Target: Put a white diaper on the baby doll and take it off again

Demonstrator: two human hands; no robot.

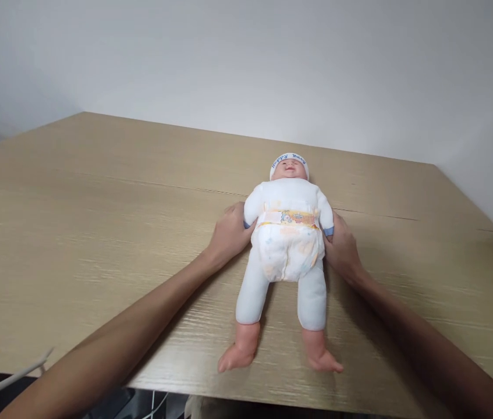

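Note:
A baby doll (290,192) in a white suit and a white cap lies on its back, its head toward the wall and its bare feet toward me. Around its hips sits a diaper (290,250) with an orange patterned waistband, closed at the front. My left hand (230,233) grips the doll at its side by the blue cuff, fingers partly hidden behind the arm. On the opposite side my right hand (343,247) holds the doll near the other cuff, most of its fingers out of sight.
The doll rests on a light wooden table (98,244) with a seam running across it. Behind stands a plain pale wall (246,64). A white cable (10,378) crosses the table's front left edge, and dark items lie below that edge.

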